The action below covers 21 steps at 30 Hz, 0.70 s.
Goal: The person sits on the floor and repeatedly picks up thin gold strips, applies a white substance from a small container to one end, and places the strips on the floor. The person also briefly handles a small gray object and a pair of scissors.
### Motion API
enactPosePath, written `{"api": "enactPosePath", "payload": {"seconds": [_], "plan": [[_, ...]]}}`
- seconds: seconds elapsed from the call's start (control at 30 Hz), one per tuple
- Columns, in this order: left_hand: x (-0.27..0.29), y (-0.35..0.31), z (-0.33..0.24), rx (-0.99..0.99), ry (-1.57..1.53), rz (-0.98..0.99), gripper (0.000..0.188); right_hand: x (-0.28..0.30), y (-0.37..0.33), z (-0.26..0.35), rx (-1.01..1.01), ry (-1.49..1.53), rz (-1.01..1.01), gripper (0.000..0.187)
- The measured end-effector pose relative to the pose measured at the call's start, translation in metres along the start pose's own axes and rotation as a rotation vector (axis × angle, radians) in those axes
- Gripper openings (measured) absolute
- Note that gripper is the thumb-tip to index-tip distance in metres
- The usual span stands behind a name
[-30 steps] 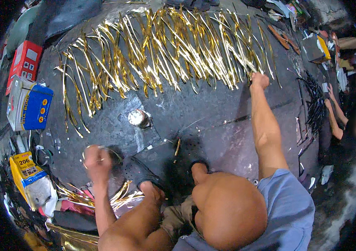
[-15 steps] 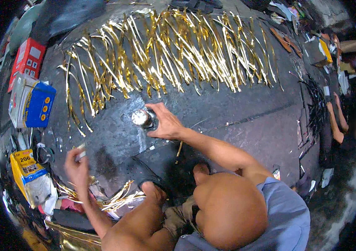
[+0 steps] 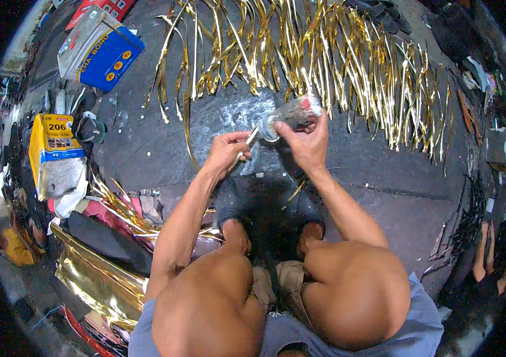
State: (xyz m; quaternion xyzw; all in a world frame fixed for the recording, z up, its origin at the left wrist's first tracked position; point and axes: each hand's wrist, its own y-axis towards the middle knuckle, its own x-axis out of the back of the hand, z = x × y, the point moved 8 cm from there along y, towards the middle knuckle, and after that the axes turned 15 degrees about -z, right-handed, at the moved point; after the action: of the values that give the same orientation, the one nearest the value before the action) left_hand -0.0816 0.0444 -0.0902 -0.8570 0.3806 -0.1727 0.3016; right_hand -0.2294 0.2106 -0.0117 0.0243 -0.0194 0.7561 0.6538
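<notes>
My right hand (image 3: 308,143) grips a small grey metal can (image 3: 288,114), tilted on its side above the dark floor. My left hand (image 3: 227,151) holds a thin stick-like tool (image 3: 252,137) whose tip goes into the can's open mouth. Beyond both hands, several shiny gold strips (image 3: 324,59) lie spread in a long row across the floor. My knees and dark sandals (image 3: 277,208) are just below the hands.
At the left lie a yellow can (image 3: 51,149), a blue and white box (image 3: 99,53), a red box (image 3: 98,7) and a pile of gold foil sheets (image 3: 98,279). Another person's arms (image 3: 488,250) are at the right edge, beside dark tools.
My right hand came back from the far gold strips, took the can from the floor and lifted it. My left hand came in from the left with the stick to the can's mouth.
</notes>
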Motion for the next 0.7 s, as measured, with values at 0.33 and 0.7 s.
{"api": "enactPosePath", "payload": {"seconds": [0.33,0.7], "plan": [[-0.002,-0.026,-0.008,0.049,-0.102,0.252,0.047,0.040,0.008,-0.028,0.096,-0.378,-0.016,0.069],[-0.028,0.071,-0.008,-0.376,0.525,-0.053,0.036,0.007,0.009,-0.032,0.034,-0.396,0.123,0.079]]}}
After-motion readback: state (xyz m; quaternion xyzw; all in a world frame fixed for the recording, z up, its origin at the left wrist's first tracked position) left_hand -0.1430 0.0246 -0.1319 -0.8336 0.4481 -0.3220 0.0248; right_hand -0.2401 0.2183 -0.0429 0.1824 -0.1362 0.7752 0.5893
